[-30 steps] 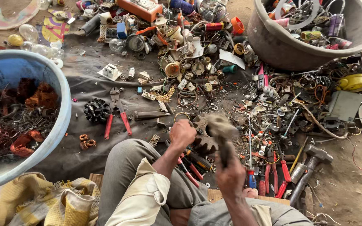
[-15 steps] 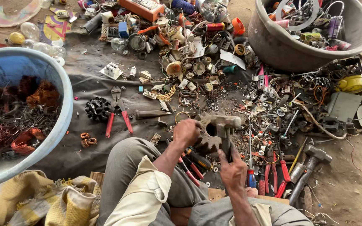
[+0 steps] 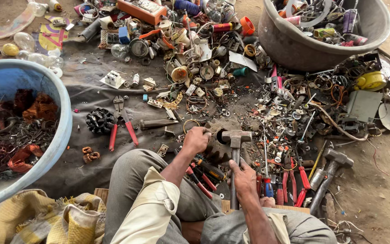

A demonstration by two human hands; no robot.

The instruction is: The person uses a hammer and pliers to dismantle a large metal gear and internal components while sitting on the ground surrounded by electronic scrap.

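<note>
The left hand is closing its grip on one rusty gear, which is lying on the dark cloth near the person's knees. The right hand is wrapping tight round the handle of one hammer, its head sitting over the gear. Two more hammers are lying to the right. One red-handled pair of pliers is lying left of the gear. Two tubs are standing by: a blue tub at left and a grey tub far right.
</note>
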